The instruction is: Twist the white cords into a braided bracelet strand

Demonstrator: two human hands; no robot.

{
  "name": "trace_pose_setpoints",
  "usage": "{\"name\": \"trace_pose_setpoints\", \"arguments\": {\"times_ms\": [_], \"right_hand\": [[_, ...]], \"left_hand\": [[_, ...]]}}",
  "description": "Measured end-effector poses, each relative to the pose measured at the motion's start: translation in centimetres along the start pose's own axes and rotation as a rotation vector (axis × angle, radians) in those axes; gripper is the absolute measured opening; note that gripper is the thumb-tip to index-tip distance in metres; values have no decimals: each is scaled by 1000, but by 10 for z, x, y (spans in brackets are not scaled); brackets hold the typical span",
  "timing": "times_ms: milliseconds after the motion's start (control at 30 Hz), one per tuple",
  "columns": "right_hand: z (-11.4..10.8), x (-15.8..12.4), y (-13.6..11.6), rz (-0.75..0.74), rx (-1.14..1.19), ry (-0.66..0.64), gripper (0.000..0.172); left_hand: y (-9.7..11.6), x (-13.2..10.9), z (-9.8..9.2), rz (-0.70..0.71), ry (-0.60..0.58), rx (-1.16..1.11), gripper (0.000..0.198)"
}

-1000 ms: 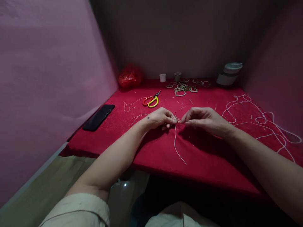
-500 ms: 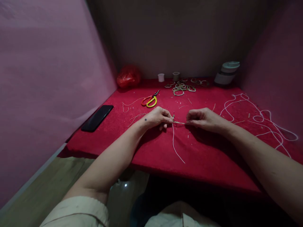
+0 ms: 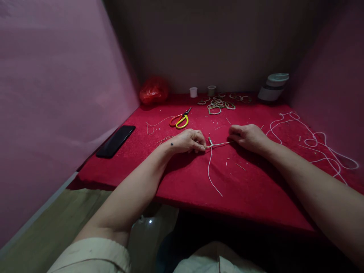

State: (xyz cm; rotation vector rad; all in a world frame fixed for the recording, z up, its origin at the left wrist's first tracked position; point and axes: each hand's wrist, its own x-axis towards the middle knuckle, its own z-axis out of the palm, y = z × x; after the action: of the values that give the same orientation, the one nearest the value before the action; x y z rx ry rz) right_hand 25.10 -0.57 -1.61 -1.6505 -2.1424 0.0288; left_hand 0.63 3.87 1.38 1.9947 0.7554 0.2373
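Note:
A short knotted cord piece (image 3: 211, 142) lies on the red cloth between my hands. My left hand (image 3: 192, 141) pinches strands just left of the knot. Off to the right, my right hand (image 3: 247, 136) grips a light cord (image 3: 223, 143) that runs taut from the knot. One loose white cord end (image 3: 209, 170) hangs from the knot and trails toward the table's front edge. Other strands (image 3: 166, 139) stick out behind my left hand. Both hands have their fingers closed.
Scissors (image 3: 181, 120) lie beyond my left hand, a black phone (image 3: 116, 141) at far left. At the back are a red plastic bag (image 3: 154, 91), two spools (image 3: 193, 92), several knotted cord loops (image 3: 217, 105) and a lidded container (image 3: 273, 88). Tangled white cord (image 3: 315, 142) spreads at right.
My right hand has moved right and slightly away from me, and the hands are farther apart. More of the knotted piece now shows between them. A short cord scrap is visible below my right hand.

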Motion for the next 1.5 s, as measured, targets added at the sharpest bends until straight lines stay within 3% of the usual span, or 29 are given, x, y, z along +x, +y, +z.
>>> {"name": "trace_pose_setpoints", "arguments": {"times_ms": [200, 300, 400, 533, 633, 767, 900, 1033, 1167, 1233, 1267, 1400, 1433, 1467, 1500], "right_hand": [[-3, 3, -4, 175, -83, -22, 8], [-8, -1, -14, 208, -79, 152, 16], [-11, -6, -36, 81, 66, 267, 27], [-1, -10, -68, -32, 464, 39, 37], [10, -10, -80, -42, 571, -12, 36], [16, -8, -76, -8, 638, 6, 28], [15, -7, -69, 79, 879, -62, 29], [10, -7, -69, 181, 1090, -161, 34], [7, -8, -71, 202, 1143, -159, 30], [6, -8, -71, 203, 1152, -149, 29], [6, -8, -71, 204, 1156, -141, 28], [8, -8, -68, 213, 1177, -124, 25], [8, -8, -68, 218, 1182, -128, 25], [9, -7, -67, 223, 1186, -135, 24], [9, -7, -66, 225, 1190, -145, 24]], "left_hand": [[3, -1, 2, 15, 10, 16, 5], [3, 0, 5, -25, 77, 29, 6], [3, 2, 8, 6, 89, 33, 8], [6, 4, 12, 11, 102, -4, 7], [9, 4, 15, 20, 124, -21, 5], [12, 3, 17, 42, 134, -21, 4], [10, 1, 17, -18, 106, -26, 6], [7, -3, 11, -52, 4, 44, 14], [7, -6, -1, -58, -100, 158, 12], [5, -6, -7, -65, -26, 241, 12], [4, -6, -10, -72, 72, 308, 12], [-3, -7, -17, -167, 718, 684, 20], [-2, -9, -16, -159, 809, 735, 22], [0, -11, -15, -114, 816, 745, 22], [3, -14, -13, -32, 738, 718, 21]]}}
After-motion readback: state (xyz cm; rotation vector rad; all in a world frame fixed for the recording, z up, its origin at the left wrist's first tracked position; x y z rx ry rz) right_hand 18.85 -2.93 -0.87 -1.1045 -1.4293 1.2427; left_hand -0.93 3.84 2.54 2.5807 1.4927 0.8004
